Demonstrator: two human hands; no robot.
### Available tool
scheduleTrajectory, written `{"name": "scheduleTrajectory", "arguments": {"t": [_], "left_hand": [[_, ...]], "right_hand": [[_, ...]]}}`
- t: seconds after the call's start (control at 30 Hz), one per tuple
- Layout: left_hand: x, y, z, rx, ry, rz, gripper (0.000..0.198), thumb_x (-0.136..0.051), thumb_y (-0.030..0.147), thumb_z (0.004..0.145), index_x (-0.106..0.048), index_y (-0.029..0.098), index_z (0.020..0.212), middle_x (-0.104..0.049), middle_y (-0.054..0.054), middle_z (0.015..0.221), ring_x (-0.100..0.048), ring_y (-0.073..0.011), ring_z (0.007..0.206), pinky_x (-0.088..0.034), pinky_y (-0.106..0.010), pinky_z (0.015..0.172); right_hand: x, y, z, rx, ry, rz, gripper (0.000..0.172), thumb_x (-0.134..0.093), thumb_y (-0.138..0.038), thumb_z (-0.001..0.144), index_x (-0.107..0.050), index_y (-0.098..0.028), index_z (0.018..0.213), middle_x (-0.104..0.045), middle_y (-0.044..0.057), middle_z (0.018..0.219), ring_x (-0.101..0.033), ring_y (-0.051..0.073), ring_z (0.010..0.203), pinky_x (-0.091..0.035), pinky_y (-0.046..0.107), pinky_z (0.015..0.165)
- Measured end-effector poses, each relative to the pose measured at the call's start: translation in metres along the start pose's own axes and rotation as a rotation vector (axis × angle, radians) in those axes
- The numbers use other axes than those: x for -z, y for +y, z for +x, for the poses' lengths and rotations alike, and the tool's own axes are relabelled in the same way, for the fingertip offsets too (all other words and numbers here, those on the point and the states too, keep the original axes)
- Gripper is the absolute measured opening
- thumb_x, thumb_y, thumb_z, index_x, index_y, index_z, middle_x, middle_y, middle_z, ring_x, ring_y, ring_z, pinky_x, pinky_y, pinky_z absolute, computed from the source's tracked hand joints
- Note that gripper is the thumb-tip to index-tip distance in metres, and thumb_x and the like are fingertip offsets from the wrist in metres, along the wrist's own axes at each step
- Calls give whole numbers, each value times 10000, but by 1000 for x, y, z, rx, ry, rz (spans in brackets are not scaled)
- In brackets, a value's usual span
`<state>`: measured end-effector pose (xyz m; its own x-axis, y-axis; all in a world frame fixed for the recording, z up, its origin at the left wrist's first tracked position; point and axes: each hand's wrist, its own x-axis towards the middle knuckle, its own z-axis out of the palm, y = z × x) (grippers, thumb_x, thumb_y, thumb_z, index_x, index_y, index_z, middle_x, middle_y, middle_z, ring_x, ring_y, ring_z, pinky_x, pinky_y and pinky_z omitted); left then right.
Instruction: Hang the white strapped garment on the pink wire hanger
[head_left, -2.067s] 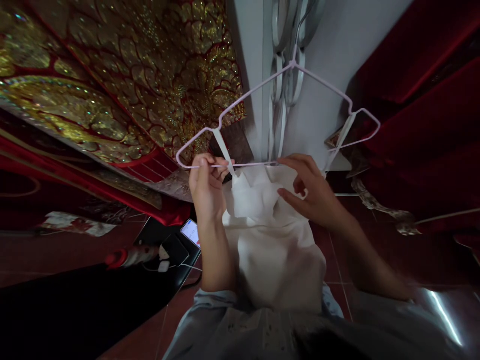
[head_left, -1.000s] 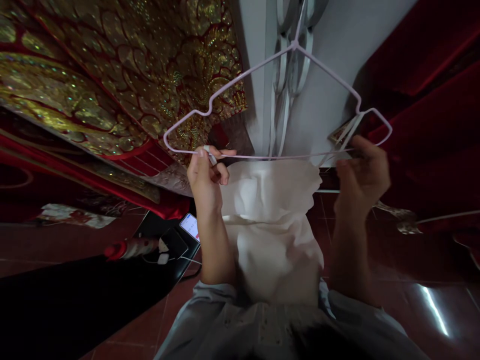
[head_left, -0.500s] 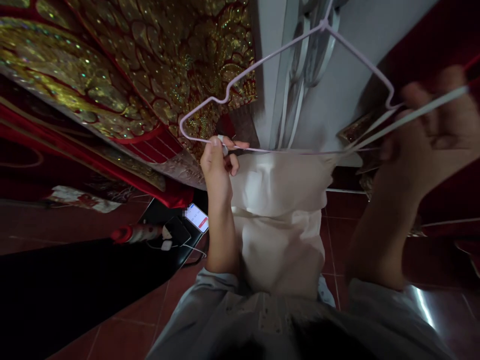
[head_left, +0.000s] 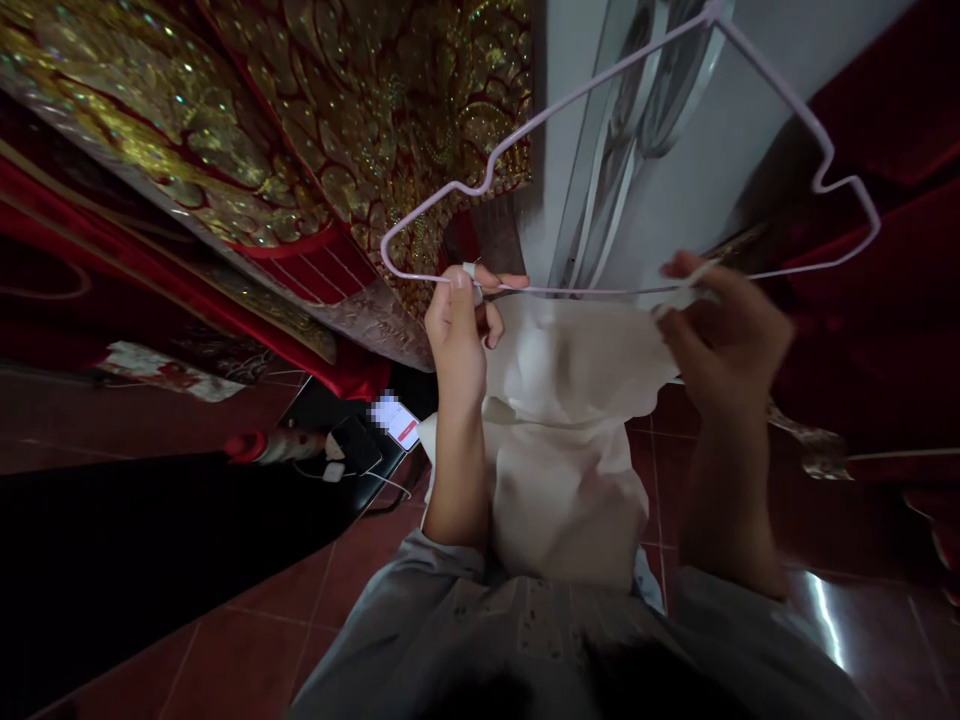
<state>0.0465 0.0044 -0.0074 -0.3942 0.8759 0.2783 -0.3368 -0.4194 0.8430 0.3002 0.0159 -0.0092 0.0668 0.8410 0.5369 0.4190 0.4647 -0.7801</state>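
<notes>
A pale pink wire hanger [head_left: 585,292] is held up in front of me, its lower bar level across the middle. My left hand [head_left: 463,315] pinches that bar near its left end, with a narrow white band showing around a finger. Cream cloth [head_left: 562,500] hangs below the bar down to my lap, its top edge along the wire. My right hand [head_left: 724,335] is closed at the bar's right part, thumb and forefinger pinching a thin white strap [head_left: 694,283]. Where the strap meets the cloth is hard to make out.
Sequined gold and red garments [head_left: 300,130] hang at the left, dark red cloth [head_left: 892,330] at the right. Behind the hanger is a white panel [head_left: 690,190]. A lit phone [head_left: 397,420] and a bottle [head_left: 285,443] lie on a black surface [head_left: 225,560] at left.
My right hand has come down and left from beyond the hanger's right end, and the stretched strap is now short. The hanger has shifted right in view, its right end now showing.
</notes>
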Motion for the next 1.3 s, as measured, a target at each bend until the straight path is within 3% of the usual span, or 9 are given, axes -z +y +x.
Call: {"name": "scheduleTrajectory", "arguments": {"t": [0.13,0.23,0.33,0.5,0.7,0.87,0.97,1.1,1.3], "left_hand": [[10,0,-7,-6,121,36,378,-676,617,1077,-744,248,1125,-848,-84,1164,-465,-101,513,-303,-295,477],[28,5,-1,-137,311,51,202,-624,268,1102,-794,279,1211,-830,-17,1260,-523,-86,576,-296,-294,490],[47,18,13,-254,422,138,415,-509,-10,1073,-841,241,1073,-817,26,1084,-630,-92,751,-407,-252,593],[47,49,43,-271,182,180,356,-845,-54,937,-781,200,1178,-769,1,1346,-654,-224,1431,-534,-328,1118],[19,72,70,-138,-268,453,169,-879,20,942,-793,150,876,-723,24,859,-638,-128,866,-502,-212,838],[13,61,73,-338,-41,286,449,-606,-232,931,-798,130,1113,-758,3,1028,-679,-131,975,-510,-212,811],[14,34,57,-239,234,-19,218,-595,23,1073,-699,187,1173,-751,7,964,-679,-126,771,-524,-253,728],[7,3,28,-56,187,-63,293,-674,510,1090,-600,233,1029,-753,-20,867,-764,-192,833,-589,-316,845],[3,-3,20,-100,142,12,411,-666,585,1091,-510,258,898,-724,-8,737,-710,-191,728,-572,-302,771]], "right_hand": [[-19,12,1,87,-50,-59,426,-845,-258,849,-800,-315,1269,-685,35,1132,-464,66,600,-443,267,540],[-29,21,0,96,9,-17,410,-860,-315,862,-788,-330,1265,-658,27,1139,-437,65,606,-430,257,527],[-35,21,-4,110,-19,26,419,-860,-341,876,-780,-320,1287,-651,18,1145,-440,60,599,-443,264,535],[-33,13,-8,107,-55,21,394,-831,-365,911,-776,-317,1298,-660,18,1155,-419,65,610,-424,264,546],[-25,10,-11,85,-47,-29,372,-809,-318,905,-763,-318,1274,-654,24,1172,-425,75,629,-446,274,563],[-29,3,-18,77,-38,-63,388,-787,-283,896,-763,-314,1282,-667,25,1168,-444,74,625,-475,275,572],[-32,-1,-20,82,-55,-31,382,-802,-279,891,-772,-310,1271,-672,18,1152,-431,63,606,-479,272,568],[-31,-7,-20,106,-68,-1,401,-809,-253,897,-782,-322,1292,-704,22,1161,-437,60,590,-520,286,590],[8,8,-11,110,94,14,331,-867,-386,899,-810,-326,1220,-808,67,1289,-731,187,884,-645,354,715]]}}
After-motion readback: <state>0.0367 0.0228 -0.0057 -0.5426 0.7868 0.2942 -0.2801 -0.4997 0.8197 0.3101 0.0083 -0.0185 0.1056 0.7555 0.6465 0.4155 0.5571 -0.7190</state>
